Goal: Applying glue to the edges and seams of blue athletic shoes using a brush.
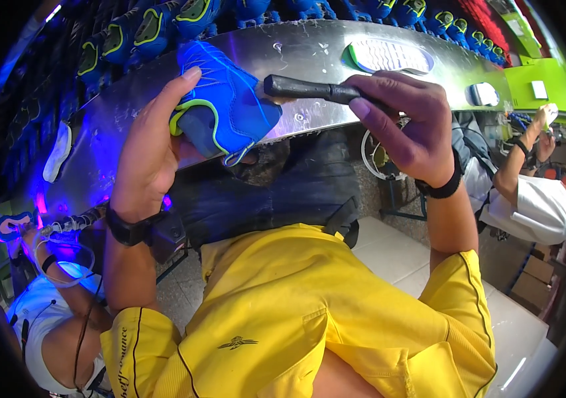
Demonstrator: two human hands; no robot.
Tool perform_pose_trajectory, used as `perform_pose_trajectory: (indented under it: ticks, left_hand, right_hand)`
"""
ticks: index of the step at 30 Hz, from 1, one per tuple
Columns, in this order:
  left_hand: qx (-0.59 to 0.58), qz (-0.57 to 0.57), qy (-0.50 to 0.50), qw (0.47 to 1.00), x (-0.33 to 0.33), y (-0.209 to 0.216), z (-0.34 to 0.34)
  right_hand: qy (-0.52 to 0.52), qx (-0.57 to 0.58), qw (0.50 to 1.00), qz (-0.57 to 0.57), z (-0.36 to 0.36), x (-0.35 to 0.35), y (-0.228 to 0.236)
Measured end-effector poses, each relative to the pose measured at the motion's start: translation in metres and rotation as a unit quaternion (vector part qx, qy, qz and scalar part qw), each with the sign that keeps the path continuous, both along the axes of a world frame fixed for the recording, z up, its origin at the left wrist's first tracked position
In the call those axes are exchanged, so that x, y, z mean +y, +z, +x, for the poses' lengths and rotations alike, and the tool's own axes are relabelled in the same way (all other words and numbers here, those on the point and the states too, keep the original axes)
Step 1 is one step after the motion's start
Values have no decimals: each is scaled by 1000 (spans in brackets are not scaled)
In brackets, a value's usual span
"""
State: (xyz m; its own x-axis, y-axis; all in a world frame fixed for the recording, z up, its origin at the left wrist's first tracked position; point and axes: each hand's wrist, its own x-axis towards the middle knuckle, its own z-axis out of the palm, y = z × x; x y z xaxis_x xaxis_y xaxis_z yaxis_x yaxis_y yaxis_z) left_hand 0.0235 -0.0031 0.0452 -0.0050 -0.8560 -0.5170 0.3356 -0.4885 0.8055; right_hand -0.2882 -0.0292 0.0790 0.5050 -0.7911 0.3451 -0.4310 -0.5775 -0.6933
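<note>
My left hand (150, 142) is closed on a blue shoe upper (246, 113) with a yellow-green collar edge, holding it tilted above the near edge of the metal bench. Its thumb lies along the laced side; the other fingers are mostly hidden behind. In my right hand (412, 126) is a brush (299, 87) with a black handle, pinched between thumb and fingers. The brush's pale tip meets the right side of the upper, and its bristles are hardly visible.
On the metal bench (223, 56) lie a white and green shoe sole (389, 56), another pale sole (57, 151) and a small white item (483, 93). Blue uppers (154, 28) line the far side. Co-workers are at the left (64, 325) and right (535, 205).
</note>
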Motion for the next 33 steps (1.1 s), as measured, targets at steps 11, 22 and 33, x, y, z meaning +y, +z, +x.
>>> perform_pose_trajectory:
  ticks: [11, 22, 33]
  left_hand:
    - [18, 61, -43, 997, 12, 4, -8]
    - [331, 154, -106, 925, 21, -34, -2]
    - [470, 145, -117, 863, 33, -45, -28]
  right_hand:
    - [52, 31, 993, -102, -7, -35, 17]
    - [88, 19, 989, -118, -19, -53, 15]
    - [77, -47, 991, -100, -25, -49, -16]
